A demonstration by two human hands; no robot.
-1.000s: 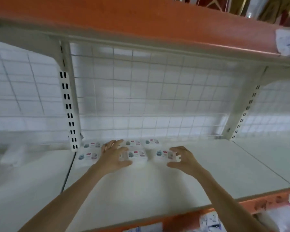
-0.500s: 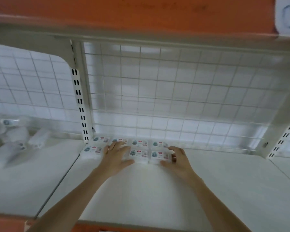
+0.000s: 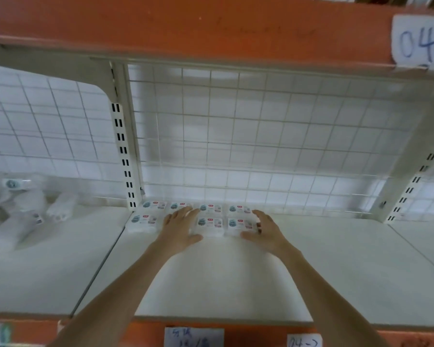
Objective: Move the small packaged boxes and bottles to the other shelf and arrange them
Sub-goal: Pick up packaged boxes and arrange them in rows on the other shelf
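1. I judged the job partly done: small packaged boxes (image 3: 209, 224) lay in two neat rows against the wire back, under and just beyond my hands
2. The bottles (image 3: 20, 214) lay jumbled on the next shelf bay, well off to the left of my left hand (image 3: 179, 227), not yet arranged
3. Left hand lay flat, fingers spread over the boxes; right hand (image 3: 267, 230), fingers straight, pressed the row's right end
4. The boxes looked white, flat, with blue-and-red labels

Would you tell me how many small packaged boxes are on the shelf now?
7 visible: four in the back row, three in front. The left hand may hide another.
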